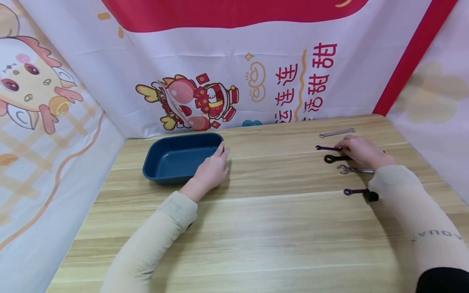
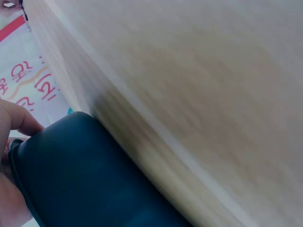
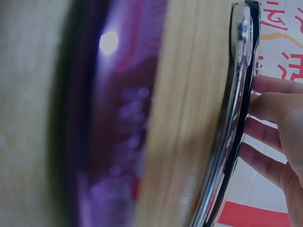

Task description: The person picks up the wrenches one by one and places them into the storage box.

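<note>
My left hand point(image 1: 212, 169) grips the right end of a dark blue rectangular tub point(image 1: 176, 177), fingers over its rim. In the left wrist view, fingers point(image 2: 26, 120) wrap the edge of the tub point(image 2: 90, 170). On the right side of the table, my right hand point(image 1: 360, 150) pinches a slim dark purple wrench point(image 1: 325, 148), whose open end points left. A black ring wrench point(image 1: 332, 158) lies just in front, partly under the hand. In the right wrist view, fingers point(image 3: 265, 135) reach down behind a black wrench point(image 3: 247, 90); their tips are hidden.
Beyond the right hand lies a thin silver wrench point(image 1: 337, 132). Nearer are a silver open-ended wrench point(image 1: 348, 169) and a purple ring wrench point(image 1: 353, 191) with a small black piece point(image 1: 371, 197) beside it. Printed cloth point(image 1: 256, 49) hangs along the wooden table's point(image 1: 256, 236) back and sides.
</note>
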Tool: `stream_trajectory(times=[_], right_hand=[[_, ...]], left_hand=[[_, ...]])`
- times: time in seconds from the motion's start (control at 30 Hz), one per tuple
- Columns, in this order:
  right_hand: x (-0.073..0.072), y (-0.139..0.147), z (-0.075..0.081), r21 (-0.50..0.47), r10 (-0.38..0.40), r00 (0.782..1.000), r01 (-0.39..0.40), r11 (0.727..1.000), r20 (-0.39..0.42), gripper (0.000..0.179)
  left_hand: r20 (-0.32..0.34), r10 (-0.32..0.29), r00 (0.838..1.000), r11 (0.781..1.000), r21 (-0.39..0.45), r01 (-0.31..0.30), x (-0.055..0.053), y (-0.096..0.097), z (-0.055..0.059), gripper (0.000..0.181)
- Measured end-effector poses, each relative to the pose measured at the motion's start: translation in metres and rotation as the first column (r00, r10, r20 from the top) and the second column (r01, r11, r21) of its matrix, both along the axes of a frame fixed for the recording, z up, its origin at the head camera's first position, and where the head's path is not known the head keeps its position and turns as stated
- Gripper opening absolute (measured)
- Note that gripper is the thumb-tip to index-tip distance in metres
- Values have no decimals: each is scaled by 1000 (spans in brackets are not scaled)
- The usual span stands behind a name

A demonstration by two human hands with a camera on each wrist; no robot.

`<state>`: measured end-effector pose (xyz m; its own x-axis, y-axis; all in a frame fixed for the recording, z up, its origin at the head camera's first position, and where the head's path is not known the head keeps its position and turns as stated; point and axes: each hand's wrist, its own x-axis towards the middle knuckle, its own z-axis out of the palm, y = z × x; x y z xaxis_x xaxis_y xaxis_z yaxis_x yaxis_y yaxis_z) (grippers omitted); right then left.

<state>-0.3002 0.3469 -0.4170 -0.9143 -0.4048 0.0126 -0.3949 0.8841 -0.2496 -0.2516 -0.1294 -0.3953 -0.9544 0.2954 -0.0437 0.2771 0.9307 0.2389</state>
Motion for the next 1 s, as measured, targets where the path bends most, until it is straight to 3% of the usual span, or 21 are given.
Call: stream_trajectory(times=[0.37, 1.0], right_hand=[[-1, 1, -3, 11, 33, 999, -33, 999, -29, 26], [-3, 1, -1, -10, 22, 1000, -22, 1000, -5, 26]], left_hand=[[-41, -30, 999, 1000, -10, 30, 2, 25, -4, 59], [-11, -43, 999, 999, 14, 43, 3, 56, 2, 59]])
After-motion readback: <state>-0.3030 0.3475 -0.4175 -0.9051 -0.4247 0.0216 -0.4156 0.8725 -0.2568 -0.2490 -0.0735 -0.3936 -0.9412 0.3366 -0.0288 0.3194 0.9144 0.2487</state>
